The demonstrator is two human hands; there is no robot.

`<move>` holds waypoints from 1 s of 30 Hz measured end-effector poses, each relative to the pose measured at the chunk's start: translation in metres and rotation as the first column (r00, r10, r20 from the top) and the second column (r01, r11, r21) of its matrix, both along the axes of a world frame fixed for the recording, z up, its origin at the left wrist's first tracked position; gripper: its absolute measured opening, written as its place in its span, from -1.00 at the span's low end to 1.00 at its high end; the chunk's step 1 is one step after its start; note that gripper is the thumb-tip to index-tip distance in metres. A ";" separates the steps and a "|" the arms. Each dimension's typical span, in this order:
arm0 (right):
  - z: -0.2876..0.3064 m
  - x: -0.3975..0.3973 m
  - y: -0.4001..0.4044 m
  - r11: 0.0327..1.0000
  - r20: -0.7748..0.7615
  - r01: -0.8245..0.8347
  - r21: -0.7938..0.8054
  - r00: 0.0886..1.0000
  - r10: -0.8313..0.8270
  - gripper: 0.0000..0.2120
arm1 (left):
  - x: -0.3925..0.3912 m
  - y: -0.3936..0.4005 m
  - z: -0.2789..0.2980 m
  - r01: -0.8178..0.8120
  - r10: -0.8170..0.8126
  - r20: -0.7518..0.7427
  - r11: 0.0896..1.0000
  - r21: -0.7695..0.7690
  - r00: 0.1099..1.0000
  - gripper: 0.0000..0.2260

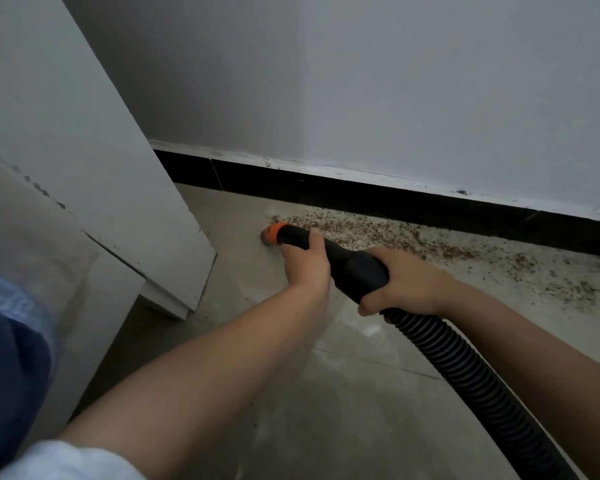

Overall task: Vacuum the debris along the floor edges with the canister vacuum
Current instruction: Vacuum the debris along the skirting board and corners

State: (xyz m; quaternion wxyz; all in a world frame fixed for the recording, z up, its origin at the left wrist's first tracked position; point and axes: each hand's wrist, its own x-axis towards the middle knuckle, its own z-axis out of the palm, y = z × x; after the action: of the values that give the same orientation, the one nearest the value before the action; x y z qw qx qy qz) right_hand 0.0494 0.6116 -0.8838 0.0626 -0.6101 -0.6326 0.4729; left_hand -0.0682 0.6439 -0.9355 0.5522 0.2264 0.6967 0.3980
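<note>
Hose — black ribbed plastic, matt; nozzle tip orange plastic. Floor — dull tile; skirting glossy black.

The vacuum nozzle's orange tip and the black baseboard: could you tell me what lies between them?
In the head view, brown debris lies on the floor between the orange tip and the black baseboard.

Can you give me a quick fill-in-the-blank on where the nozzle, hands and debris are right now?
1. The nozzle has an ____ tip, low at the floor.
2. The left hand grips the black tube nearer the tip; the right hand grips where the ____ hose joins it.
3. The brown debris lies along the ____ baseboard.
4. The white cabinet stands to the ____ of the nozzle.

Missing words: orange; ribbed; black; left
</note>
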 end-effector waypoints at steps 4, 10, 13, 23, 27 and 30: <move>-0.009 -0.006 0.000 0.990 -0.072 0.123 0.068 0.990 -0.118 -0.55 | -0.003 0.012 0.007 0.068 -0.069 0.012 0.992 0.103 0.998 -0.51; -0.012 -0.018 0.016 0.991 -0.054 0.124 0.039 0.991 -0.122 -0.57 | -0.012 0.029 0.004 0.039 -0.043 0.079 0.998 0.043 0.996 -0.55; -0.011 -0.022 0.021 0.990 -0.098 0.144 0.008 0.985 -0.143 -0.68 | -0.017 0.035 0.004 0.034 -0.035 0.125 0.999 0.015 0.991 -0.55; 0.003 0.008 0.022 0.994 -0.042 0.097 -0.046 0.994 -0.099 -0.65 | 0.004 0.030 0.003 0.066 -0.061 0.198 0.998 -0.020 0.978 -0.55; 0.005 0.017 0.014 0.992 -0.029 0.077 -0.100 0.996 -0.080 -0.58 | 0.014 0.018 -0.001 0.029 -0.024 0.140 0.999 -0.033 0.990 -0.47; 0.002 0.015 0.009 0.995 -0.025 0.049 -0.088 0.998 -0.051 -0.59 | 0.013 0.011 -0.004 0.005 -0.003 0.089 1.000 -0.020 0.996 -0.48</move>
State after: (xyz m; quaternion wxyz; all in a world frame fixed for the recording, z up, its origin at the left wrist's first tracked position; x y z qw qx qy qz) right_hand 0.0639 0.6210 -0.8822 0.0563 -0.6215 -0.5950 0.5065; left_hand -0.0550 0.6554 -0.9396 0.5857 0.2043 0.6749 0.3996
